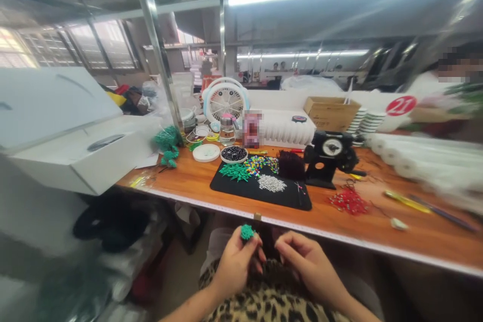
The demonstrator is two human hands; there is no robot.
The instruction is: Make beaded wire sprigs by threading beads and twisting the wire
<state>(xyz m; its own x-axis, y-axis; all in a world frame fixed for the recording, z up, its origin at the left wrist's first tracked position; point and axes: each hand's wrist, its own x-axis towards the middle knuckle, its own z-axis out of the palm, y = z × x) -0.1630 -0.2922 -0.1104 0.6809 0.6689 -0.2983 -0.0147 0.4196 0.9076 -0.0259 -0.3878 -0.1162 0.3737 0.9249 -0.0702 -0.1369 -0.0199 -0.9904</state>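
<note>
Over my lap, in front of the table edge, my left hand (241, 256) pinches a small green beaded cluster (247, 232) between thumb and fingers. My right hand (307, 261) is level with it, a short gap to the right, its thumb and fingers curled together. Whatever they may hold is too small to see. On the table beyond lies a black mat (234, 192) bearing green spiky pieces (234, 172), multicoloured beads (256, 165) and silvery beads (271, 183). A dish of black beads (234, 154) stands at its back edge.
A black hand-cranked device (332, 158) stands right of the mat, behind red beaded strands (349, 201). Green bundles (168, 143) and an open white box (75, 156) are at left. A fan (225, 100) and glass bottle (227, 133) stand behind. Another person (433, 90) is at far right.
</note>
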